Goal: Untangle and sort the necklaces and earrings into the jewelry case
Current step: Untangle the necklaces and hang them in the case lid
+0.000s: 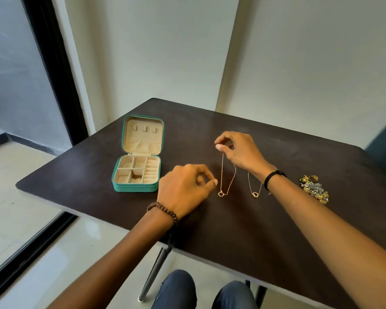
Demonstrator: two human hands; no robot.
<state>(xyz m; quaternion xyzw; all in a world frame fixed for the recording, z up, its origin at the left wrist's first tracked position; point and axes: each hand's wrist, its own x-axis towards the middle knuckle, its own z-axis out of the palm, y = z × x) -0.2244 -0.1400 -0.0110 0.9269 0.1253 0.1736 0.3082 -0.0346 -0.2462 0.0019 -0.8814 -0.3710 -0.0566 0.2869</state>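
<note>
The open green case [135,186] sits at the left of the table [210,230]. The left hand [185,188] rests just beside the necklace [221,193], its fingers loosely curled and holding nothing. The right hand [240,152] pinches the necklace's top end with its fingers.

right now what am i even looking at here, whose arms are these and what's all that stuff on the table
This is one picture from a camera worn on a person's head, looking down at their own bare arms. There is no machine. They sit at a dark table. To the left stands an open teal jewelry case with a small chain in one compartment. The right hand pinches the top of a thin necklace with a ring pendant at its lower end. The left hand is beside it, fingers curled; I cannot tell if it holds anything. A second necklace lies by the right wrist, and a tangled pile of jewelry sits further right.
</note>
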